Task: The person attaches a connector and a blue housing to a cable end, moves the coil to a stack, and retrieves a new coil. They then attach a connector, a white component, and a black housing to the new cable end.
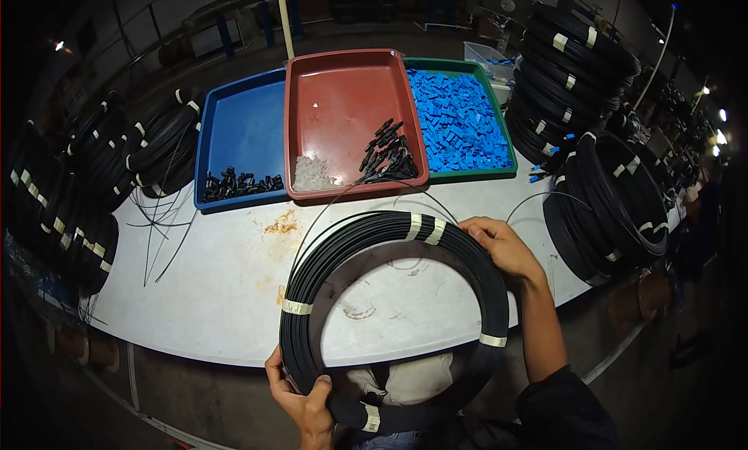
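Note:
A large coil of black cable [300, 333], bound at intervals with pale tape [297, 307], is held up over the front edge of the white table [195, 302]. My left hand [302, 399] grips its lower left side, thumb on the inner face and fingers around the outside. At the upper right, my right hand [496, 243] is closed on the coil's outer rim. Loose cable strands arc off the coil's top toward the red tray. Part of the coil's lower right side is in shadow.
Behind the coil stand a blue tray [241, 130] with small black parts, a red tray [351, 91] with clear and black pieces, and a green tray [506, 158] of blue connectors [456, 123]. Cable coils [608, 204] crowd the right; more coils [66, 216] line the left.

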The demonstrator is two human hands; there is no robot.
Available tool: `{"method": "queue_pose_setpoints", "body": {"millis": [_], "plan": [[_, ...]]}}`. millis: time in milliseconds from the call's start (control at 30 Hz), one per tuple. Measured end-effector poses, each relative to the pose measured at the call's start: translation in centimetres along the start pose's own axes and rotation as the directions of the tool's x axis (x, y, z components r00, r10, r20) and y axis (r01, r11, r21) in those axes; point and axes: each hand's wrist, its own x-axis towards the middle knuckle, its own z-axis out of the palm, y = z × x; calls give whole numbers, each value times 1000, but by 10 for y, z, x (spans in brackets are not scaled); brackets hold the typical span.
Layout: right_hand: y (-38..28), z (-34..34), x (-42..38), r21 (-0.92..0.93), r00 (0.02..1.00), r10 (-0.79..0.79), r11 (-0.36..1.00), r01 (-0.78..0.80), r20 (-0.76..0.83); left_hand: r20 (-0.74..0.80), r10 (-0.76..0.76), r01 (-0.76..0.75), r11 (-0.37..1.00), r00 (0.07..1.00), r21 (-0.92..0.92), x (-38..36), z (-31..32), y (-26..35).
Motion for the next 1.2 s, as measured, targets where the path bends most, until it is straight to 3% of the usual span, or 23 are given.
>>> {"method": "queue_pose_setpoints", "body": {"millis": [67,133,200,267,333,433,500,533,600,633,667,733,767,800,867,933,1000,1067,1133,1200], "plan": [[-3,-7,5,9,999,-25,1000,25,24,14,-63,64,998,998,-22,-1,3,11],[-6,-17,10,-213,963,155,971,-108,220,26,-125,126,991,992,-49,-1,2,14],[-11,-12,6,-275,978,128,958,-79,163,34,-201,202,979,979,-30,2,0,10],[-35,-2,-8,-534,985,130,828,-171,-114,-6,-183,182,982,983,-53,2,12,19],[-38,2,-13,-611,973,134,759,-224,-190,-45,-167,164,984,985,-68,1,14,25],[-22,2,-16,-612,967,15,772,-172,-253,24,-222,222,974,975,-38,6,11,28],[-11,2,-13,-580,923,-265,813,58,-279,50,-235,233,972,971,26,11,14,31],[-14,6,-12,-578,924,-264,814,60,-277,47,-234,233,972,971,28,13,13,32],[-24,15,-10,-386,763,-377,904,182,-524,132,-208,189,972,969,141,18,11,31],[-19,15,-2,-259,701,-354,935,244,-619,130,-209,190,971,969,143,18,12,29],[-18,15,3,-257,702,-352,935,243,-619,137,-168,144,975,976,172,19,12,26],[-20,16,11,-376,473,-525,846,377,-707,147,-127,96,975,981,200,20,14,25],[-21,11,10,-537,493,-589,802,261,-640,155,-111,72,968,982,238,20,14,25],[-24,13,12,-535,494,-587,804,261,-641,163,-98,49,959,982,279,20,14,26],[-34,19,23,-578,396,-661,750,322,-638,174,-122,64,949,977,309,19,17,34],[-42,20,32,-545,407,-635,772,326,-657,184,-146,78,939,972,336,19,16,32],[-45,20,39,-532,495,-625,778,334,-604,283,-74,-42,923,956,383,21,10,21],[-47,22,43,-552,531,-674,733,397,-514,299,-88,-41,915,950,400,23,12,22],[-48,21,47,-385,701,-677,723,574,-225,314,-103,-39,909,944,416,24,13,23],[-55,25,51,-418,676,-704,692,588,-215,330,-117,-35,906,937,421,25,13,24]]}}
